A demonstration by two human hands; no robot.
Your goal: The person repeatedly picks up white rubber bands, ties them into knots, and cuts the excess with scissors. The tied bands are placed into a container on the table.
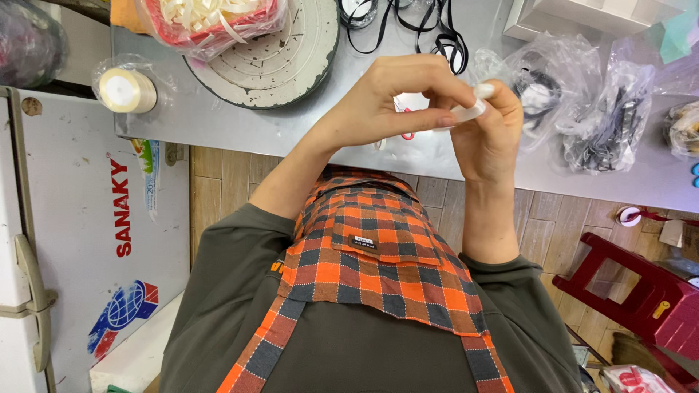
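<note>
Both my hands are raised together over the front edge of a grey metal table (218, 120). My left hand (389, 102) curls in from the left, its thumb and fingers pinching a small white strip of ribbon (470, 110). My right hand (489, 138) grips the same strip from below and from the right, one fingertip sticking up by it. A small red-handled item (408, 135) lies on the table behind my hands, mostly hidden. My orange and grey checked apron (371, 255) fills the bottom of the view.
On the table lie a cream ribbon roll (127, 89) in plastic, a round grey disc (273, 62), a bagged red tray of cream ribbons (211, 18), black cords (437, 29) and bags of black items (590, 116). A white chest freezer (73, 218) stands left, a red stool (644, 295) right.
</note>
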